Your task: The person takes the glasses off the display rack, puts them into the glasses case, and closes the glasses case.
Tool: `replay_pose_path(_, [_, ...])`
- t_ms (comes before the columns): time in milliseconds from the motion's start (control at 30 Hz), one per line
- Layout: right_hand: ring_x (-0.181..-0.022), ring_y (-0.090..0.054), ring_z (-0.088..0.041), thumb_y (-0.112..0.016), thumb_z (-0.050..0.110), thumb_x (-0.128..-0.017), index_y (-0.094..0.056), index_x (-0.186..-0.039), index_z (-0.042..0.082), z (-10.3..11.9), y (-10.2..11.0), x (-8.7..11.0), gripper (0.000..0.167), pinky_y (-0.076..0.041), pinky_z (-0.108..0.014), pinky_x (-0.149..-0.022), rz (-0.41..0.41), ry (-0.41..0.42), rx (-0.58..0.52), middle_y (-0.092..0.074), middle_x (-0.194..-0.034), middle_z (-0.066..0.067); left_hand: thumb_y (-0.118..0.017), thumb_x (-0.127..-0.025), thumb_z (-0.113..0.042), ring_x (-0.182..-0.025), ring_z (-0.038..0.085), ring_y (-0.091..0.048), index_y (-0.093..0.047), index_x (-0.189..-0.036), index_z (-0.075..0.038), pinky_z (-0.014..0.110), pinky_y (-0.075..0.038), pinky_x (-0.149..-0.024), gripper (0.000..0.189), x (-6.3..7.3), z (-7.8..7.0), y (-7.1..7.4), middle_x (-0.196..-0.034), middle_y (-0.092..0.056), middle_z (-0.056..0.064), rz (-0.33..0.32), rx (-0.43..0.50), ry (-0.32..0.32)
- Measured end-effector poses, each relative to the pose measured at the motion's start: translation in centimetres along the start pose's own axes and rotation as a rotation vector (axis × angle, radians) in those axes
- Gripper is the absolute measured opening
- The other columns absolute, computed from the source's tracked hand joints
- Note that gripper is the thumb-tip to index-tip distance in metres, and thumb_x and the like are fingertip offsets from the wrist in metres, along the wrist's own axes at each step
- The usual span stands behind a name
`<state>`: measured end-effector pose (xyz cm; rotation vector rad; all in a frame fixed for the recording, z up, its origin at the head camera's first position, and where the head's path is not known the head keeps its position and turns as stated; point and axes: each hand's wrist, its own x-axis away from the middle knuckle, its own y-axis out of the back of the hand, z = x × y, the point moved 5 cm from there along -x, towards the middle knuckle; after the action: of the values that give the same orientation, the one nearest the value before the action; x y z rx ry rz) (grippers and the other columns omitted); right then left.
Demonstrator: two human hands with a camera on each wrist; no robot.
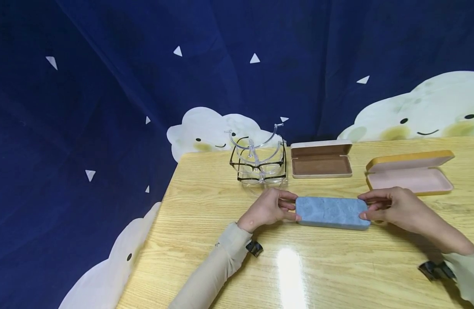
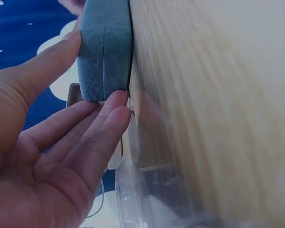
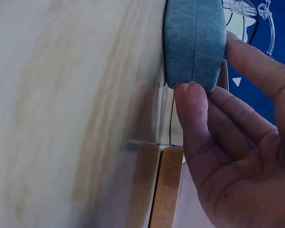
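Note:
A blue glasses case (image 1: 332,212), its lid closed along a thin seam, lies flat at the front of the table. My left hand (image 1: 268,209) holds its left end; in the left wrist view the thumb is on the lid's edge and the fingertips (image 2: 118,99) touch the end and far side. At the other end my right hand (image 1: 399,210) pinches the case, thumb and fingers around the corners. The right wrist view shows the closed seam (image 3: 194,42) between those fingers.
Behind the case stand an open white case (image 1: 321,166) with brown lining and an open orange case (image 1: 412,178) with pink lining. A clear display stand (image 1: 254,150) bears black-framed glasses (image 1: 256,166) at the back left. A blue curtain (image 1: 237,64) hangs behind the wooden table (image 1: 206,201).

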<state>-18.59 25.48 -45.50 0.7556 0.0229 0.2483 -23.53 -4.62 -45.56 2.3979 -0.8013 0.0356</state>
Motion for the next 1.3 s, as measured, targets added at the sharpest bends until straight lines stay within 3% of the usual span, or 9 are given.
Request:
replay_pose_path(433, [-0.076, -0.067, 0.004, -0.086, 0.024, -0.088, -0.072, -0.125, -0.002, 0.3, 0.2, -0.1, 0.048, -0.054, -0.023, -0.059, -0.013, 0.007, 0.013, -0.080, -0.092, -0.001, -0.090, -0.084, -0.020, -0.106, 0.010, -0.076, -0.068, -0.137, -0.008, 0.016, -0.060, -0.084, 0.059, 0.3, 0.0, 0.2, -0.136, -0.073, 0.008, 0.006, -0.002, -0.020])
replay_pose_path(600, [-0.079, -0.065, 0.010, -0.085, 0.021, -0.089, -0.076, -0.118, 0.004, 0.9, 1.0, -0.1, 0.035, -0.054, -0.019, -0.061, -0.121, 0.063, 0.043, -0.080, -0.103, -0.009, -0.085, -0.089, -0.026, -0.102, 0.008, -0.076, -0.068, -0.136, -0.007, 0.017, -0.060, -0.081, 0.053, 0.5, 0.0, 0.7, -0.133, -0.073, 0.007, -0.024, 0.023, -0.044])
replay_pose_path(733, [-0.077, -0.062, 0.013, -0.087, 0.019, -0.086, -0.079, -0.111, 0.007, 1.8, 1.7, -0.3, 0.028, -0.052, -0.013, -0.062, -0.223, 0.117, 0.071, -0.079, -0.104, -0.014, -0.079, -0.095, -0.026, -0.102, 0.010, -0.077, -0.069, -0.134, -0.004, 0.018, -0.061, -0.081, 0.045, 0.9, -0.1, 1.3, -0.131, -0.074, 0.009, -0.066, 0.038, -0.084])
replay_pose_path(833, [-0.078, -0.062, 0.012, -0.086, 0.015, -0.086, -0.079, -0.110, 0.008, 2.6, 1.9, -0.5, 0.026, -0.052, -0.010, -0.064, -0.250, 0.151, 0.070, -0.078, -0.104, -0.013, -0.075, -0.098, -0.025, -0.101, 0.012, -0.078, -0.071, -0.130, -0.003, 0.018, -0.061, -0.081, 0.039, 1.2, -0.2, 1.8, -0.129, -0.075, 0.010, -0.113, 0.024, -0.127])
replay_pose_path(1100, [-0.079, -0.066, 0.009, -0.084, 0.017, -0.089, -0.079, -0.108, 0.013, 5.1, 1.8, -1.3, 0.020, -0.054, -0.013, -0.065, -0.253, 0.185, 0.015, -0.076, -0.102, -0.006, -0.073, -0.099, -0.020, -0.099, 0.019, -0.078, -0.074, -0.124, 0.000, 0.020, -0.061, -0.085, 0.032, 2.4, -0.2, 3.5, -0.120, -0.078, 0.012, -0.222, 0.072, -0.177])
replay_pose_path(1300, [-0.080, -0.066, 0.008, -0.079, 0.016, -0.093, -0.078, -0.113, 0.010, 6.4, 1.5, -2.1, 0.020, -0.056, -0.018, -0.062, -0.219, 0.185, -0.026, -0.078, -0.108, -0.014, -0.072, -0.099, -0.016, -0.096, 0.021, -0.078, -0.075, -0.120, 0.000, 0.022, -0.063, -0.084, 0.027, 3.1, 0.1, 4.7, -0.114, -0.080, 0.012, -0.294, 0.077, -0.202])
